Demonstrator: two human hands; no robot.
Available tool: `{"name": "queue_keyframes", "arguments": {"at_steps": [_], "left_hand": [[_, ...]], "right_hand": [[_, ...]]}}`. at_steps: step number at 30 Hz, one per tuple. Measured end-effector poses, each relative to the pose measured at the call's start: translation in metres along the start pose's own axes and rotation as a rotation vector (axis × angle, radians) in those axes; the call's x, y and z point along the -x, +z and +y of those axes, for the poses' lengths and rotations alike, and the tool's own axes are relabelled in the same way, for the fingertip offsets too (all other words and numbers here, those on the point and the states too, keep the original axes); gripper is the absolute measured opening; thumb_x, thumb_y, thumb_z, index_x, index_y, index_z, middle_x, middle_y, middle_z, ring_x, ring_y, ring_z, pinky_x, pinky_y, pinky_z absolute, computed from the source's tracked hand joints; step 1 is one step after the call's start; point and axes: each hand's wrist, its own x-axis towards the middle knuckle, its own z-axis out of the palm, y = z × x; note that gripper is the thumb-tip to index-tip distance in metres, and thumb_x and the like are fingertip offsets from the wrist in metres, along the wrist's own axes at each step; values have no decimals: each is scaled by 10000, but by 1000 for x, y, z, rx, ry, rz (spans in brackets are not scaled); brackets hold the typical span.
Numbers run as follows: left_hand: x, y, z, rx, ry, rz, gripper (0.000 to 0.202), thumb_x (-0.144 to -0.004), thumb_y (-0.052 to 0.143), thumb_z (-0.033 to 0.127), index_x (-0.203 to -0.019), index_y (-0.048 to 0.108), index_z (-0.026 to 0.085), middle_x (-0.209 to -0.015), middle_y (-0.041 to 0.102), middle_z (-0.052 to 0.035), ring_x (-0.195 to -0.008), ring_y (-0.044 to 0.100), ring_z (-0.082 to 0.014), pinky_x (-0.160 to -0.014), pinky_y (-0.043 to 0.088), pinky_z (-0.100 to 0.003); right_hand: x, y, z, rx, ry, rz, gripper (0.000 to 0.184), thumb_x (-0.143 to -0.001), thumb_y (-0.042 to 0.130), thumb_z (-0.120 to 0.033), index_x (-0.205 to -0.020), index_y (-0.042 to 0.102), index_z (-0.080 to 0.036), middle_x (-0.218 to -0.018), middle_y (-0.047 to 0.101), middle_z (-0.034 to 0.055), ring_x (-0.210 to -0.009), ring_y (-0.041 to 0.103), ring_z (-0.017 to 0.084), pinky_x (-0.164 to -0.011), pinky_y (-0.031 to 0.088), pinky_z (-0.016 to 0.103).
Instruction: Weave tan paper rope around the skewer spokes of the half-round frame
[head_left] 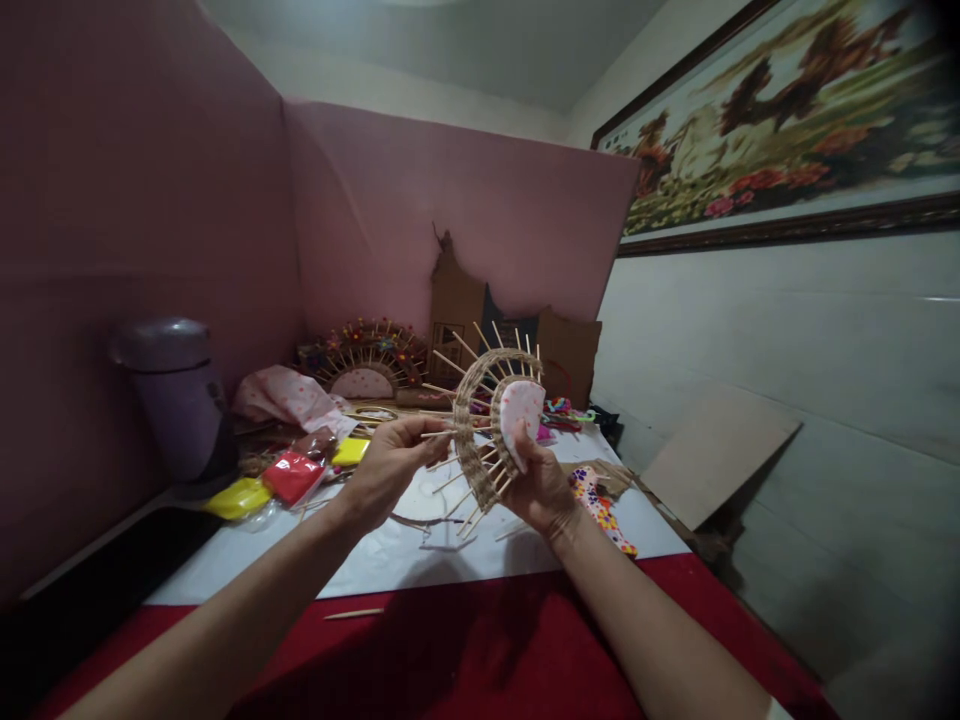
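Observation:
A half-round woven fan piece (480, 420), wound with tan cord over wooden sticks that poke out around its rim, is held upright above the table. Its core is a pale pink dotted pad (520, 408). My right hand (541, 490) grips the piece from below, thumb on the pad. My left hand (391, 462) is closed in a pinch on one stick at the left edge of the weave.
White paper (390, 555) covers the table over a red cloth (480, 650). Yellow and red packets (277, 482), a dotted pink fabric (289, 397), a finished fan (367, 362), a purple canister (174, 395), cardboard (716, 452) and a loose stick (354, 613) lie around.

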Motion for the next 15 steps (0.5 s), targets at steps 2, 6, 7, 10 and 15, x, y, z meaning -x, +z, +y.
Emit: {"name": "queue_keyframes", "arguments": {"at_steps": [2,6,7,10,15], "left_hand": [[-1,-3,0,7,-37,7,198,-639,725,275,-766,701,125,-660,655,-49,-701,594,-173,-666,445,-296],[-5,-5,-1,53,-80,-13,185,-617,739,249,-755,712,129,-614,643,-39,-673,590,-164,-637,443,-284],[-5,-6,-3,69,-88,-15,172,-617,737,234,-751,712,130,-624,649,-39,-673,591,-158,-652,445,-284],[-3,-6,-9,126,-128,-23,148,-633,721,201,-764,713,134,-713,679,-51,-709,600,-149,-731,445,-291],[9,-6,-17,154,-197,25,182,-660,694,202,-836,708,157,-799,694,-51,-718,596,-132,-739,437,-270]], "right_hand": [[0,1,0,9,-2,-11,303,-779,591,-416,-858,606,-124,-680,671,47,-700,643,194,-684,519,347],[0,0,0,46,-32,-9,280,-784,587,-400,-842,608,-127,-658,663,41,-698,642,196,-691,520,353],[0,-1,1,55,-34,-11,278,-787,583,-397,-848,609,-127,-662,663,42,-694,642,195,-688,521,353],[-1,-3,3,66,-14,-35,285,-793,574,-390,-913,605,-134,-695,668,42,-676,637,188,-675,525,353],[-2,-1,8,82,5,-26,290,-804,562,-377,-921,609,-115,-703,669,51,-640,631,171,-649,526,316]]}}
